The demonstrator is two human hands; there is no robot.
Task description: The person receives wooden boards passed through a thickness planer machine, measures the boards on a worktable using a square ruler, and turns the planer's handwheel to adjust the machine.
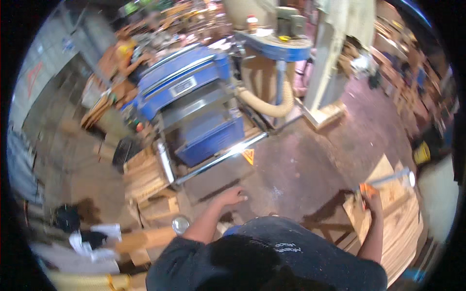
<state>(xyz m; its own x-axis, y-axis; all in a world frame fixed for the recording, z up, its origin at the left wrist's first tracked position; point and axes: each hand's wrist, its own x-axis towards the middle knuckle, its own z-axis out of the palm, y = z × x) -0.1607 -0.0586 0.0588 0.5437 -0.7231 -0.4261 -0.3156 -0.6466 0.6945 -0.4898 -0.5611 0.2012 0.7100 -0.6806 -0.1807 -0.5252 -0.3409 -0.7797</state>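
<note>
My right hand (373,202) is at the right, closed around an orange hand-sized object (367,190) whose exact kind I cannot make out. It is just above a stack of pale wooden boards (400,228). A grey tube with a white round end (394,177) lies across the boards beside the orange object; whether the two are joined is unclear. Held out in front of my body, my left hand (235,195) is empty, its fingers loosely bent and the thumb apart. Below that hand is the floor, and nothing touches it.
Ahead stands a blue machine (194,97) on a metal frame, with a yellow warning triangle (248,155) at its corner. A beige hose (272,107) runs to a blue-rimmed unit. Wooden blocks (145,174) are at the left. Another person (126,53) sits at the far left.
</note>
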